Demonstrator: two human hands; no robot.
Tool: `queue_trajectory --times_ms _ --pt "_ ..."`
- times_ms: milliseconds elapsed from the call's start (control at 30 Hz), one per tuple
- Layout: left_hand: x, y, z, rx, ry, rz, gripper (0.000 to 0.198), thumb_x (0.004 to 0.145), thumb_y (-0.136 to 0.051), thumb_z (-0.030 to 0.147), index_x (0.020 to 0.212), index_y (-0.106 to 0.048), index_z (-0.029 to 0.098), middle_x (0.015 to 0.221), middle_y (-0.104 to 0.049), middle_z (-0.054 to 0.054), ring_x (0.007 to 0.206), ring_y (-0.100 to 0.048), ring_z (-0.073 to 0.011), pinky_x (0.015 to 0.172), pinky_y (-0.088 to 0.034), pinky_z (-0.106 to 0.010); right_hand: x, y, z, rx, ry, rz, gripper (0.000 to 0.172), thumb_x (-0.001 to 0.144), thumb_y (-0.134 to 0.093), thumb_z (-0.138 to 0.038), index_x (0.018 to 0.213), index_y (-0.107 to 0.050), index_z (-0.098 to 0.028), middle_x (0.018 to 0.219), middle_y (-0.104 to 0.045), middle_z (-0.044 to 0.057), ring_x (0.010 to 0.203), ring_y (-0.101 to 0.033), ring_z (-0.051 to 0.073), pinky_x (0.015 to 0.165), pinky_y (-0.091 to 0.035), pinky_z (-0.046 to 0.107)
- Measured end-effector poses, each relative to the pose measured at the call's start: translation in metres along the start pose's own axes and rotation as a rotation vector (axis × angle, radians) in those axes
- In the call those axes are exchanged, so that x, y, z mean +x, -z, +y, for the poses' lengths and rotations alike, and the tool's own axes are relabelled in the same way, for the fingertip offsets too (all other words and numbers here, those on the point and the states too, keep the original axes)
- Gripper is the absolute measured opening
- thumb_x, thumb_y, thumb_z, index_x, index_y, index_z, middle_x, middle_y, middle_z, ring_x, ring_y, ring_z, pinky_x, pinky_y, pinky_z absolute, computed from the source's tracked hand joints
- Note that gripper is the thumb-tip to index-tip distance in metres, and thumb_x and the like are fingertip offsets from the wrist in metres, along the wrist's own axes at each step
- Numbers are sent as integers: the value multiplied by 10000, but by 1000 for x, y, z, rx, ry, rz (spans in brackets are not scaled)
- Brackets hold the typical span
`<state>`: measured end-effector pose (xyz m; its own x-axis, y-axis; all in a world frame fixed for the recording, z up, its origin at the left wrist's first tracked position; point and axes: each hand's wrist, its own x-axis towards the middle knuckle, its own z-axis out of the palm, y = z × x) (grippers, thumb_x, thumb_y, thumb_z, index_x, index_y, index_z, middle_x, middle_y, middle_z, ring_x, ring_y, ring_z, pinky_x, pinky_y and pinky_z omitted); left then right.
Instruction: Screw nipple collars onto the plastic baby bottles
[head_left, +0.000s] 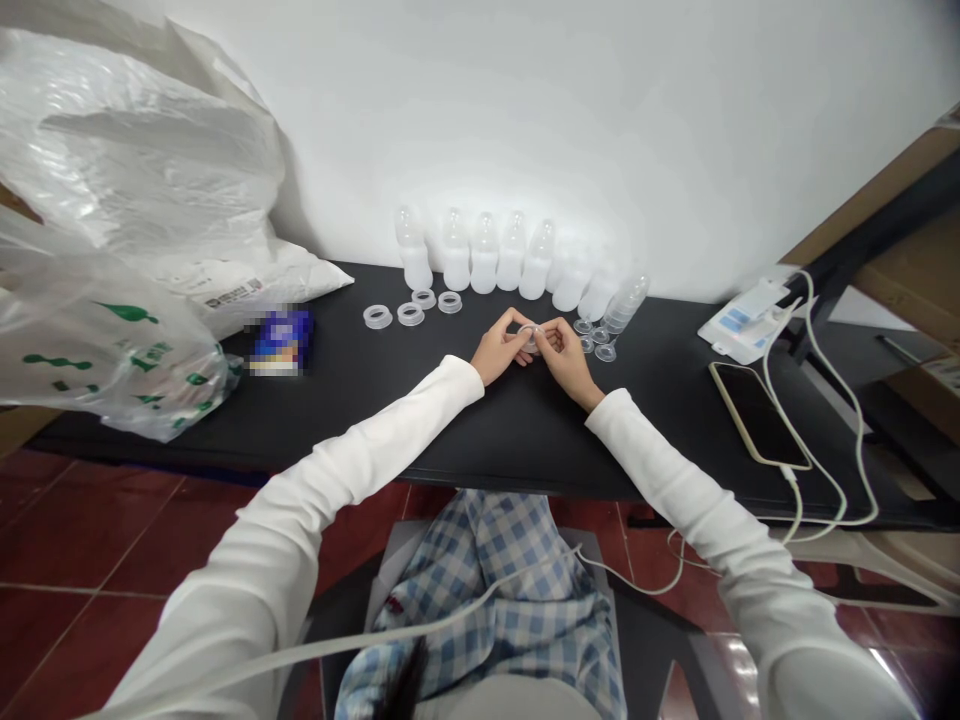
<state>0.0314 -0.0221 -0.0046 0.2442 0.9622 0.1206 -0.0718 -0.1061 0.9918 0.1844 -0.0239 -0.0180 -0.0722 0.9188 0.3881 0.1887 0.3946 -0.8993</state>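
Both of my hands meet over the black table, gripping a translucent bottle ring (529, 337); whether a teat sits inside it is too small to tell. My left hand (501, 346) has its fingers closed on the ring's left side. On the other side my right hand (567, 358) pinches it between thumb and fingers. Just right of that hand lie several clear teats (601, 336), beside a slanting stack of clear caps (627, 303). Loose rings (377, 317) rest to the left. Behind stands a row of white baby bottles (484, 262), several with clear domed caps on.
Plastic bags (142, 190) fill the table's left end, near a blurred blue packet (282, 340). On the right are a phone (759, 414) with a white cable (847, 420) and a white packet (750, 322). A white wall (525, 110) rises behind the black table (480, 440).
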Motion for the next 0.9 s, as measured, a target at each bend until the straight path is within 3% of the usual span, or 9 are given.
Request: queue_trajectory --times_ms 133,300,900 --pt "2 0 -1 -97 14 -8 141 918 -621 200 1027 -536 172 686 -690 45 629 -695 -90 660 -568 -217 2 4 4 21 -23 -16 527 792 -669 -732 957 -586 -239 848 -636 -3 737 -582 134 705 -488 305" --pt "7 0 -10 -172 19 -27 344 830 -685 69 1048 -448 190 747 -698 53 672 -696 -86 757 -570 -260 6 9 7 -13 8 -28 498 791 -705 -685 986 -597 -239 853 -632 0 727 -566 133 701 -488 310" --pt "2 -4 -3 -34 87 70 362 794 -659 13 931 -389 212 656 -684 83 576 -672 -86 683 -545 -236 2 2 3 -75 114 -2 311 817 -733 -434 922 -509 -246 789 -534 -26 701 -519 136 681 -475 312"
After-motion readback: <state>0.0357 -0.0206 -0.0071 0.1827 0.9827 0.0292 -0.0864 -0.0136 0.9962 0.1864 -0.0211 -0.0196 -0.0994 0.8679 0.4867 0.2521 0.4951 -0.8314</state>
